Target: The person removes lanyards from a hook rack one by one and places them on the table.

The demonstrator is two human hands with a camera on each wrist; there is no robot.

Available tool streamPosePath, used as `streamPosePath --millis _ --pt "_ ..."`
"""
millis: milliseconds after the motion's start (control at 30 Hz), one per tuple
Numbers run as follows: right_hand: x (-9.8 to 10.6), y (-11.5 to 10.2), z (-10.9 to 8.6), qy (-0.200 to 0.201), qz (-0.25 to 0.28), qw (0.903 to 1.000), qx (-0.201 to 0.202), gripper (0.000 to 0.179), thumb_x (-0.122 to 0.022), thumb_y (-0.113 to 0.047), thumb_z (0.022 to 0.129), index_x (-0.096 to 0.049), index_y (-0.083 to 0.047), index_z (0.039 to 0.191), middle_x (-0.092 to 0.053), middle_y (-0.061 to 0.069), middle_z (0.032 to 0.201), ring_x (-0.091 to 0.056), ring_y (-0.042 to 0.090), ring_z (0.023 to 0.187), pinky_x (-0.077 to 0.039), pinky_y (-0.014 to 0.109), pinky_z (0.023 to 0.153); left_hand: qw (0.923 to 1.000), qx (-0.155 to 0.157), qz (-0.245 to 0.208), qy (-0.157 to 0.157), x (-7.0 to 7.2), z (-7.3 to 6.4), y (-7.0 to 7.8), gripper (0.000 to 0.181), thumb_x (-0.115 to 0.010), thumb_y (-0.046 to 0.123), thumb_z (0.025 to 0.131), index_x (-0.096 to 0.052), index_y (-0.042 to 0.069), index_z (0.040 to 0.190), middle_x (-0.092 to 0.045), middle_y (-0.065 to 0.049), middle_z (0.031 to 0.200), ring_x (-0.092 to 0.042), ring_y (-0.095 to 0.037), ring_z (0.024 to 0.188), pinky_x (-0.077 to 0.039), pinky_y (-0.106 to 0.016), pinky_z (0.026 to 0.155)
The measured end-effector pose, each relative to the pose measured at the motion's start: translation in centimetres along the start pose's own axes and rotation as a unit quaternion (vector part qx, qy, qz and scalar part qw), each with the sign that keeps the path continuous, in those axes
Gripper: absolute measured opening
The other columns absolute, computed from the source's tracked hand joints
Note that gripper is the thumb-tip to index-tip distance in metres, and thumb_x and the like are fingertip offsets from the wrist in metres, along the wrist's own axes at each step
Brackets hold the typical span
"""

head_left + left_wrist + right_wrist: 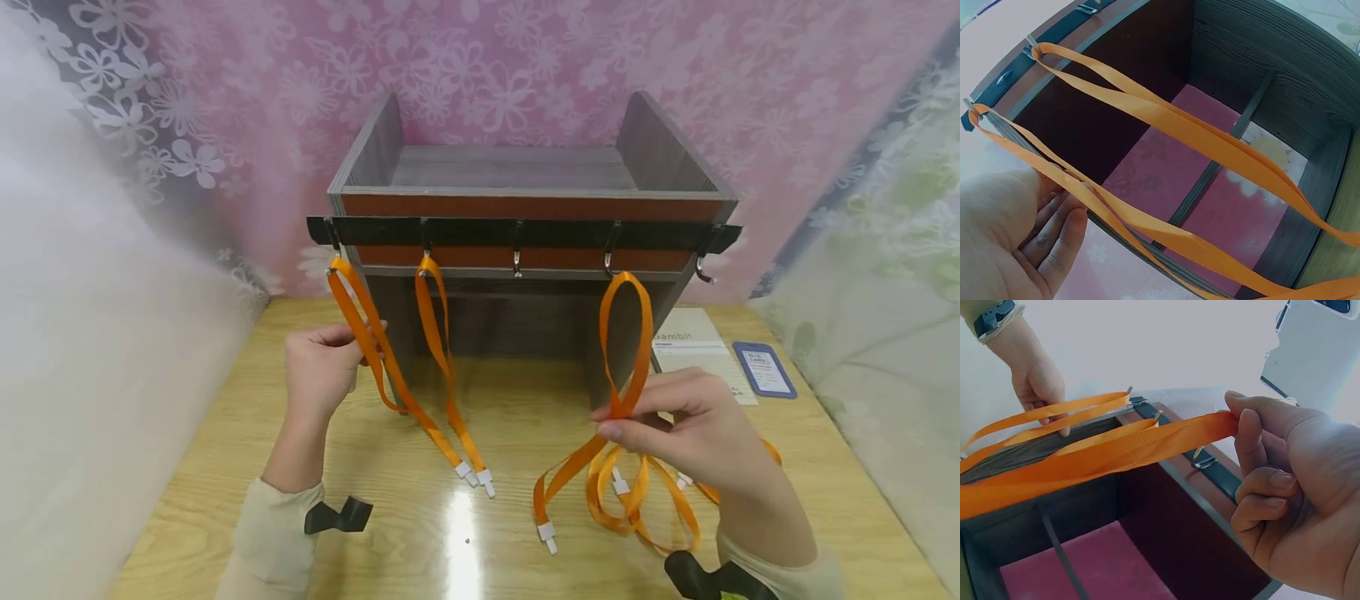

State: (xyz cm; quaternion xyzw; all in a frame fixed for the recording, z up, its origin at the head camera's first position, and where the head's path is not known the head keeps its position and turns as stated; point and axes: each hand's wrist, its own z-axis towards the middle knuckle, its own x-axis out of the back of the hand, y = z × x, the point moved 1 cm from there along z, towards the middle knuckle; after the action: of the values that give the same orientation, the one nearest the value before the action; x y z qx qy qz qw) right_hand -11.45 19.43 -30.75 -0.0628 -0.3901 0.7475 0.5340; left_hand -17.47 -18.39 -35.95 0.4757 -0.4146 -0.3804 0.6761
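An orange lanyard (386,358) hangs from the leftmost hook, and my left hand (324,367) pinches its strap just below the hook. In the left wrist view, the fingertips (1075,219) meet that strap. A second orange lanyard (450,400) hangs from the adjacent hook. With thumb and forefinger my right hand (697,417) pinches a third orange lanyard (637,367), its loop standing up and its white clip dangling. The loop's top is close to the fourth hook (608,265); whether it touches is unclear. The middle hook (517,265) and the rightmost hook (703,271) are bare.
The black hook rail (465,232) runs across the front of a grey wooden shelf (517,171). More orange lanyards (675,500) lie coiled on the wooden table (375,550) beneath my right hand. A notebook (693,342) and a blue badge holder (765,369) lie at the right.
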Motion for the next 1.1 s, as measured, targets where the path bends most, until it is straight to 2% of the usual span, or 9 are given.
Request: streamPosePath --millis 133,333,567,667,800,867,1100 --pt "-0.1 0.4 -0.6 -0.004 -0.008 0.9998 -0.018 0.029 -0.075 0.018 0.076 -0.077 -0.001 0.097 -0.076 0.003 0.088 -0.049 0.006 0.058 -0.038 0.017 0.046 1.0000 0.003 0.000 -0.007 -0.2 0.1 0.0 0.032 -0.085 0.033 0.080 -0.080 0.001 0.077 -0.068 0.011 0.056 -0.065 -0.017 0.053 -0.047 -0.026 0.045" --pt "-0.5 2.2 -2.0 0.003 -0.018 0.9975 -0.068 0.035 -0.072 0.023 0.073 -0.078 -0.003 0.095 -0.073 0.003 0.081 -0.046 0.006 0.056 -0.034 0.020 0.043 0.9998 -0.017 -0.005 -0.005 -0.5 0.3 -0.2 0.029 -0.085 0.032 0.081 -0.080 0.003 0.075 -0.068 0.010 0.055 -0.061 -0.014 0.049 -0.040 -0.025 0.040" --pt "-1.3 3.6 -3.3 -0.002 -0.010 0.9924 -0.123 0.029 -0.070 0.021 0.078 -0.078 -0.002 0.093 -0.071 0.003 0.078 -0.043 0.010 0.055 -0.032 0.026 0.042 0.9996 -0.008 -0.028 0.002 -0.5 0.0 -0.3 0.026 -0.086 0.027 0.080 -0.081 0.002 0.077 -0.069 0.009 0.056 -0.066 -0.018 0.053 -0.054 -0.027 0.050" --pt "-1.5 3.8 -3.7 -0.004 -0.014 0.9884 -0.151 0.027 -0.070 0.019 0.080 -0.078 -0.004 0.092 -0.072 0.002 0.080 -0.046 0.011 0.057 -0.037 0.026 0.043 0.9994 -0.014 -0.032 0.000 -0.5 -0.1 -0.1 0.027 -0.085 0.025 0.081 -0.080 -0.001 0.079 -0.069 0.010 0.056 -0.066 -0.013 0.053 -0.055 -0.026 0.053" --pt "-2.0 4.5 -4.2 0.002 -0.004 0.9885 -0.151 0.028 -0.069 0.019 0.081 -0.077 -0.005 0.092 -0.073 0.004 0.080 -0.049 0.011 0.056 -0.040 0.024 0.043 0.9996 -0.018 -0.022 -0.006 -0.3 -0.2 0.4 0.028 -0.084 0.023 0.083 -0.079 -0.004 0.083 -0.068 0.014 0.056 -0.067 -0.009 0.055 -0.056 -0.023 0.055" --pt "-2.3 4.9 -4.5 0.012 -0.001 0.9887 -0.150 0.028 -0.069 0.019 0.081 -0.077 -0.005 0.092 -0.070 0.004 0.075 -0.046 0.012 0.054 -0.038 0.024 0.042 0.9997 -0.018 -0.016 -0.006 -0.2 -0.2 0.5 0.028 -0.083 0.023 0.083 -0.079 -0.005 0.084 -0.069 0.015 0.056 -0.067 -0.009 0.056 -0.055 -0.023 0.055" --pt "-3.0 6.5 -5.9 0.031 0.019 0.9786 -0.203 0.019 -0.067 0.016 0.085 -0.075 0.000 0.086 -0.058 0.003 0.065 -0.039 0.015 0.050 -0.032 0.027 0.039 0.9996 -0.017 -0.022 0.000 -0.2 -0.1 0.3 0.027 -0.084 0.022 0.082 -0.079 -0.004 0.082 -0.069 0.013 0.057 -0.068 -0.010 0.055 -0.056 -0.024 0.055"
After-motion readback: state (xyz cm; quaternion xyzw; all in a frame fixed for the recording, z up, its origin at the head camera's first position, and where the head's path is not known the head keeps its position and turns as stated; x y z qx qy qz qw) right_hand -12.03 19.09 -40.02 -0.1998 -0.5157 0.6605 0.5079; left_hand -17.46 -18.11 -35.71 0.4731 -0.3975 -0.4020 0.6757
